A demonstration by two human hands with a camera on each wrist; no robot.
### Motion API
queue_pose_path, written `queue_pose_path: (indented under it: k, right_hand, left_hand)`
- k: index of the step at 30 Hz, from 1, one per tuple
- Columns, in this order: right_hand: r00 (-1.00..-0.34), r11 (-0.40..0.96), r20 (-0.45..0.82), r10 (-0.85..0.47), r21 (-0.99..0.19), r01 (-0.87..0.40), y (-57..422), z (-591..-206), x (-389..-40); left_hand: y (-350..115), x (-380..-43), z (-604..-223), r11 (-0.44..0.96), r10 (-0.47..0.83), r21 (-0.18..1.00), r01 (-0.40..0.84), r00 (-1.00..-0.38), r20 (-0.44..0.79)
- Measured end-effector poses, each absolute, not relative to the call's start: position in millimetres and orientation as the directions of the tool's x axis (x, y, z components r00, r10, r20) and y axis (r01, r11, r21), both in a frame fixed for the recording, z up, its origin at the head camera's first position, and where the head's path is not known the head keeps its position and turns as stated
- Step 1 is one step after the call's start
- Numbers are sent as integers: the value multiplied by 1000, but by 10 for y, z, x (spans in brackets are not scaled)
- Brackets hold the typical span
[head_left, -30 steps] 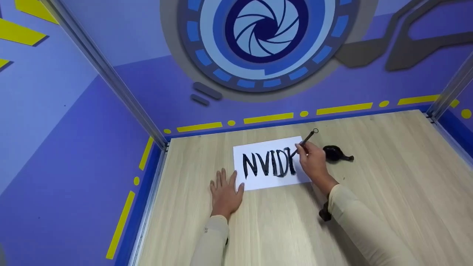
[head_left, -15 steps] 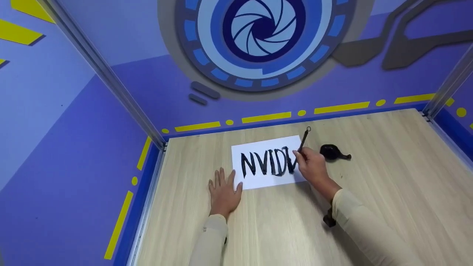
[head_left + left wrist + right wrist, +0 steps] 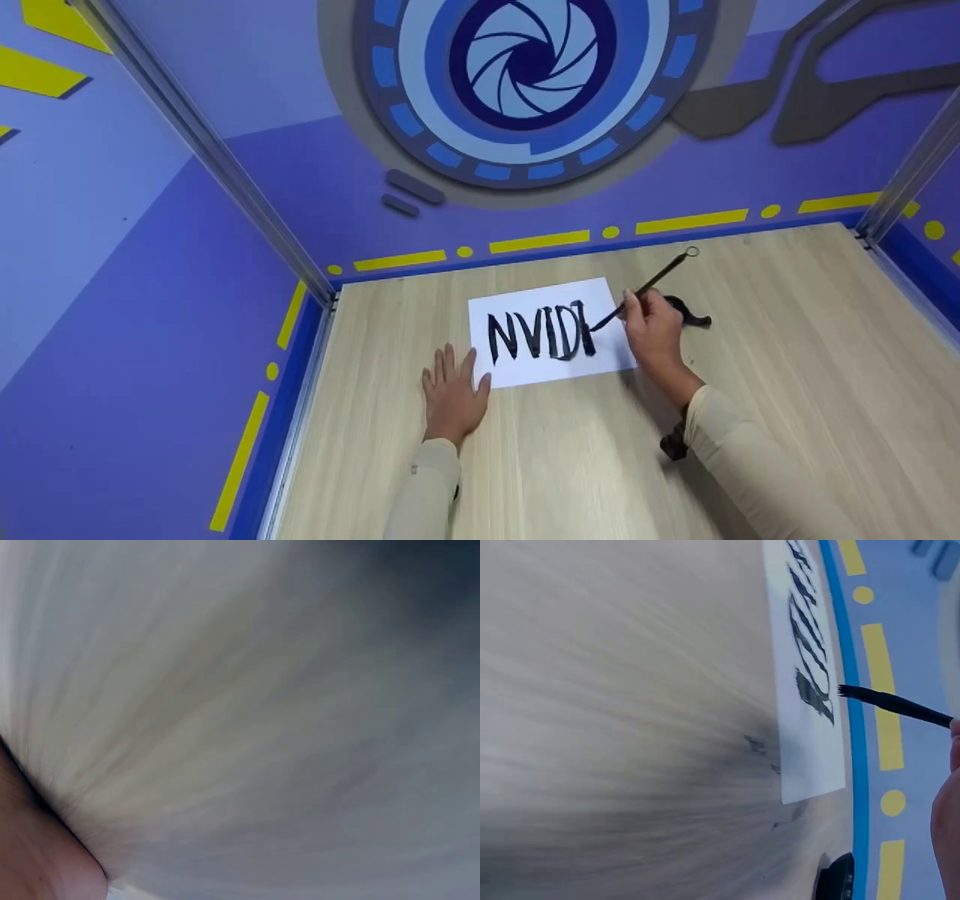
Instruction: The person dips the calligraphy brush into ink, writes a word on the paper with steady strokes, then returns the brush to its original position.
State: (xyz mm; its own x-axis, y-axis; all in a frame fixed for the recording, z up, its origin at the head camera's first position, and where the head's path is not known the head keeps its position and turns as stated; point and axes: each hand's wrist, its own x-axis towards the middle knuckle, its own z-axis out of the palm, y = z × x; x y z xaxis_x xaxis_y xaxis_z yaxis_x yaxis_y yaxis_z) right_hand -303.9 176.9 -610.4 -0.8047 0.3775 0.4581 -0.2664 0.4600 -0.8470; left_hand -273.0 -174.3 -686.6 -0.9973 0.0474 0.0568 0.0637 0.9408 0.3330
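Observation:
A white sheet of paper lies on the wooden table, bearing black brushed letters that read "NVIDI". My right hand pinches a thin black paintbrush that has a small loop at its top end. The brush leans to the right, its tip overlapping the last stroke in the head view. In the right wrist view the dark bristles of the brush show beside that stroke. My left hand rests flat with fingers spread, thumb and forefinger at the paper's left edge. Only some skin of it shows in the left wrist view.
A shiny black container with a curved handle or spout stands right of the paper, partly hidden behind my right hand. Decorated blue-purple panels border the table at the back and sides. Dark smudges mark the right wrist view.
My right hand has moved right, away from the last stroke, and the brush now tilts further right. It now hides more of the black container. My left hand stays in place.

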Motion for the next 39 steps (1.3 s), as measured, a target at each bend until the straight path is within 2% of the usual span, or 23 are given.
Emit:
queue_pose_path:
  k: [4,11,22,27,32,39]
  right_hand:
    - [-838,354,302,454,-924,-141,1835,-6097,-3078]
    - [-827,116,65,558,-993,0,1926,-6167,-3190]
    - [-802,-126,-135,582,-989,76,2028,-6216,-3327]
    - [-764,-245,-245,597,-962,118,1985,-6222,-3378]
    - [-730,-286,-287,620,-949,131,1942,-6234,-3427]
    - [-738,-169,-237,632,-971,168,1901,-6244,-3478]
  left_hand:
    - [-1746,-2731,-6879,943,45,326,65,-997,69]
    - [-1780,-2737,-6927,950,34,307,55,-997,72]
    - [-1748,-2732,-6916,951,37,304,55,-997,65]
    - [-1733,-2706,-6868,948,38,313,57,-997,66]
    - [-1724,-2691,-6847,947,37,319,49,-998,44]
    - [-1734,-2723,-6845,948,41,313,54,-998,46]
